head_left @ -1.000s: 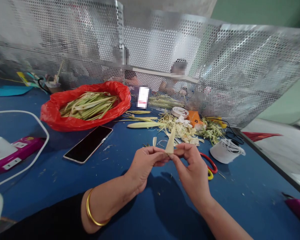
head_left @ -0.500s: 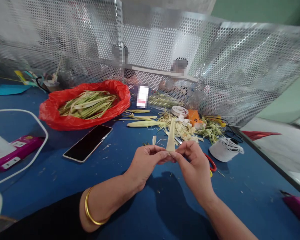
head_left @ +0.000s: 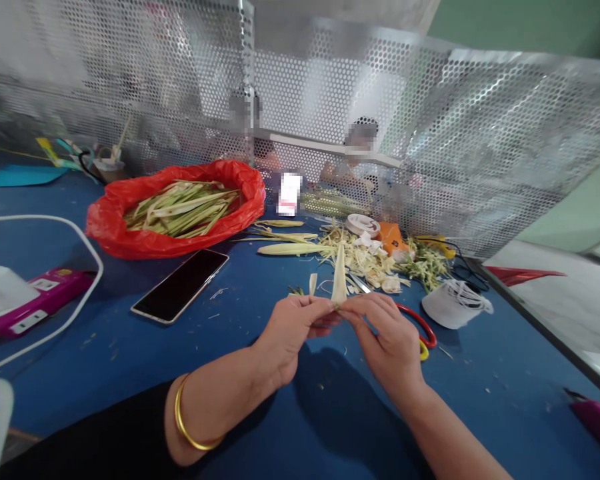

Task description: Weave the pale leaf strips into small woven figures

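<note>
My left hand (head_left: 290,330) and my right hand (head_left: 385,333) meet above the blue table (head_left: 300,413), both pinching the base of a pale yellow leaf strip (head_left: 339,280) that points up and away. A shorter strip end (head_left: 313,284) sticks up beside my left fingers. A gold bangle (head_left: 185,420) circles my left wrist. Red-handled scissors (head_left: 420,327) lie just behind my right hand.
A red plastic bag of green leaf strips (head_left: 180,210) sits at the back left, a black phone (head_left: 180,285) in front of it. Leaf scraps (head_left: 365,257), a tape roll (head_left: 363,225), an orange object (head_left: 391,237) and a white cord bundle (head_left: 453,303) lie behind. A perforated metal screen (head_left: 430,133) stands at the back, with people beyond it.
The strip's tip has swung a little more upright and to the left. My right fingers have shifted along its base; both hands remain together in the same spot.
</note>
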Action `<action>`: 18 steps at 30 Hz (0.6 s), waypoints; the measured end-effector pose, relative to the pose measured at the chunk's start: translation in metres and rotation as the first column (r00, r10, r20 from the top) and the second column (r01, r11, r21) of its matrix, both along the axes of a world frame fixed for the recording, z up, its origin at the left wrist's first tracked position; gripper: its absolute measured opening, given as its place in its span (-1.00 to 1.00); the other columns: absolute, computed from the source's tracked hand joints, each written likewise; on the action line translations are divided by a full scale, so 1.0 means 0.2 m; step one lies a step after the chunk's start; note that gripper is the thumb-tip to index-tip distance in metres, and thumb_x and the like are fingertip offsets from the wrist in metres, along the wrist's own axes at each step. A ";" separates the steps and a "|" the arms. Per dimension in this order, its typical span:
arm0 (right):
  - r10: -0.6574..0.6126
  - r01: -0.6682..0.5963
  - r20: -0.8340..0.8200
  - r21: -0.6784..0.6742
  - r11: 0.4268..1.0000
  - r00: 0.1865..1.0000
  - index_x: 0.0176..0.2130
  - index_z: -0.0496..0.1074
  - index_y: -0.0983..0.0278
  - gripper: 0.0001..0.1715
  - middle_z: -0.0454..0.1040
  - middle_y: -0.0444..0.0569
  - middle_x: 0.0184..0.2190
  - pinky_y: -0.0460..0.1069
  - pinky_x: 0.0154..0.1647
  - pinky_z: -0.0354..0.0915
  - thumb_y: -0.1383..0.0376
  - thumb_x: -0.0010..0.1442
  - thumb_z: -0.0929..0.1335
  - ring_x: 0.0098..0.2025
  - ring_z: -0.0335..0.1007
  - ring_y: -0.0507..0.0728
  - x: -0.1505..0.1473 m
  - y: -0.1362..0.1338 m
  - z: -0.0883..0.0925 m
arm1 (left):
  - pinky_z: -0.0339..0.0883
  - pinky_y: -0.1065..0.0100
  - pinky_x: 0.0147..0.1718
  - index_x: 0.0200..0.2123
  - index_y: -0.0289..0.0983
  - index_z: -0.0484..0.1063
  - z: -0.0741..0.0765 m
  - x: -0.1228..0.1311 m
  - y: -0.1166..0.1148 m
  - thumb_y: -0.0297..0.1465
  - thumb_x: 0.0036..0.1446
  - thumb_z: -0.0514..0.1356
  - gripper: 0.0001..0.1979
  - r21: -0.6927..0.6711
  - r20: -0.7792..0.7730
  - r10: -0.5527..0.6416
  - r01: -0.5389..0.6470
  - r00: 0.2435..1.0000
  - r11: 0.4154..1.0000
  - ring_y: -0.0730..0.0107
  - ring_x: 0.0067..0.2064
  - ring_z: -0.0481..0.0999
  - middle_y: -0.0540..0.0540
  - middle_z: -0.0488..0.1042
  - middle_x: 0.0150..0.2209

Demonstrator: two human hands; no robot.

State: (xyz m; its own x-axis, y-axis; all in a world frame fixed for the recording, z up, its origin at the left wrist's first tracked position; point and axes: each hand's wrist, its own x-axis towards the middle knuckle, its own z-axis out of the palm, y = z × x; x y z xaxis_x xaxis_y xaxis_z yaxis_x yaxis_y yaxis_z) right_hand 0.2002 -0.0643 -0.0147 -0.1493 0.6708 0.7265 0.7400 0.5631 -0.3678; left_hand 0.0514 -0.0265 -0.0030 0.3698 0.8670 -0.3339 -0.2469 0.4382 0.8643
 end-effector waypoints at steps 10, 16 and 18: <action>-0.059 0.041 0.145 0.124 0.991 0.988 -0.28 0.39 0.22 -0.77 0.55 -0.10 -0.37 0.07 -0.12 0.24 0.52 0.24 0.26 -0.32 0.44 0.06 -0.03 0.01 0.01 | 0.40 0.44 -0.31 -0.45 -0.34 0.56 -0.01 -0.01 0.00 -0.38 -0.09 0.32 -0.87 -0.076 0.057 -0.010 0.015 0.998 0.997 0.37 -0.28 0.53 -0.13 0.58 -0.40; -0.051 0.041 0.086 0.113 0.993 0.995 -0.31 0.39 0.23 -0.77 0.54 -0.10 -0.38 0.05 -0.15 0.23 0.52 0.24 0.25 -0.31 0.45 0.05 -0.03 0.01 0.01 | 0.41 0.45 -0.30 -0.45 -0.33 0.55 0.00 -0.01 0.01 -0.44 -0.11 0.34 -0.91 -0.091 0.088 -0.016 0.024 0.996 0.996 0.38 -0.28 0.55 -0.10 0.57 -0.40; -0.044 0.039 0.061 0.089 0.995 0.997 -0.33 0.39 0.23 -0.78 0.53 -0.10 -0.37 0.04 -0.16 0.23 0.51 0.24 0.26 -0.29 0.45 0.06 -0.03 0.01 0.02 | 0.42 0.43 -0.30 -0.43 -0.33 0.55 0.00 -0.02 0.01 -0.46 -0.15 0.36 -0.87 -0.078 0.081 -0.008 0.014 0.997 0.997 0.38 -0.29 0.55 -0.08 0.56 -0.40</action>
State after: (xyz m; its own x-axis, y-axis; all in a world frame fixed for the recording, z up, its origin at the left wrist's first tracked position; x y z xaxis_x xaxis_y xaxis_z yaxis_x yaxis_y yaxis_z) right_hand 0.1942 -0.0618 -0.0116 -0.1701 0.6117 0.7726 0.7835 0.5595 -0.2704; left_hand 0.0483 -0.0235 -0.0027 0.4077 0.8352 -0.3691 -0.3093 0.5066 0.8048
